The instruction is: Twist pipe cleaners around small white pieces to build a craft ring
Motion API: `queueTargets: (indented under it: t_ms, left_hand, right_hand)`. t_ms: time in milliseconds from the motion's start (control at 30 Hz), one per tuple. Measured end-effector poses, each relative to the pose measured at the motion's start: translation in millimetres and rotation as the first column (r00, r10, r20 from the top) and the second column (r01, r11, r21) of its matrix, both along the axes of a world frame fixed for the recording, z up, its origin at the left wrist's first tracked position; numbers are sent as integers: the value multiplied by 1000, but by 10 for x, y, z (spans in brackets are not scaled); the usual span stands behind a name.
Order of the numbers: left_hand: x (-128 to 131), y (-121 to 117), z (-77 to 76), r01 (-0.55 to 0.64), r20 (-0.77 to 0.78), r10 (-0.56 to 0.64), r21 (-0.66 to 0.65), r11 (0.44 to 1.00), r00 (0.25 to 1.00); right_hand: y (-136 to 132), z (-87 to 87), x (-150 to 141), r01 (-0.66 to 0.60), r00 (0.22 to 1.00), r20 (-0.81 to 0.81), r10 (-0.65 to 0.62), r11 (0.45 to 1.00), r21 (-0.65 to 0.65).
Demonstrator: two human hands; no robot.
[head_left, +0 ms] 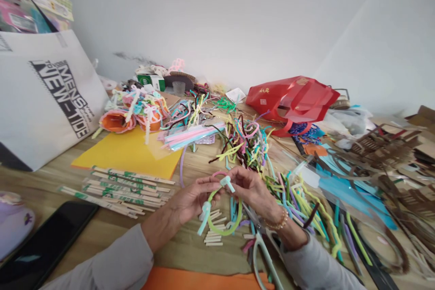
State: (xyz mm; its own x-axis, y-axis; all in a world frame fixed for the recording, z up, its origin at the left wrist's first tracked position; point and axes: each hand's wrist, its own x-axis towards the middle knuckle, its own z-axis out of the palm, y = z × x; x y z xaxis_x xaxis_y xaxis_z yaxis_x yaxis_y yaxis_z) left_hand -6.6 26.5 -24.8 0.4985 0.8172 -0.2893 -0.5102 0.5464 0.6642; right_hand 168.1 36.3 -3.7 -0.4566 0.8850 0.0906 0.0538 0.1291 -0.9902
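Two bare hands we log above the wooden surface (44, 186): the left hand (193, 199) and the right hand (249, 190), with a beaded bracelet (277, 223) on the right wrist. Both grips are pressed together, the left pinching a looped green pipe cleaner (217, 232), the right pinching a pale blue tube piece (227, 184) at the loop's top, with a pink pipe cleaner (217, 174) arched just behind. A second tube piece (205, 215) dangles from the other end. We place the loop between the hands, held over cut wooden sticks (213, 235). Also listed: scissors (263, 253) below the right wrist and a tangled pipe cleaner heap (244, 142) beyond the hands. Risks we note: a slackened grip could let the dangling piece slide off, a loose end could snag the heap, and a careless wrist could knock the scissors
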Motion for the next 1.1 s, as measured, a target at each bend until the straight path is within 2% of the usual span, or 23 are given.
queueTargets:
  t_ms: [200,433,667,800,900,1000,1100]
  left_hand:
    - [14,8,-30,17,60,-18,10,1000,998]
    - [12,-1,-136,30,46,-26,-79,996,999]
    - [20,-31,-69,81,71,-74,-104,991,995]
    - [32,-37,-72,62,53,-56,-114,992,997]
    - [64,-60,-53,15,-14,-15,-59,998,1000]
    - [104,-92,-9,-80,-153,90,70,994,984]
    - [134,-119,28,-155,-360,252,277,948,898]
  right_hand:
    - [-27,57,24,-86,995,61,78,986,143]
    - [8,54,65,-124,979,196,51,916,381]
    - [15,56,66,-117,973,229,21,902,415]
    - [-6,60,58,-99,963,268,-19,902,419]
    - [-26,77,50,-71,950,304,-74,897,437]
    - [-39,83,47,-56,939,326,-109,886,459]
    - [-43,76,43,-70,930,348,-123,867,493]
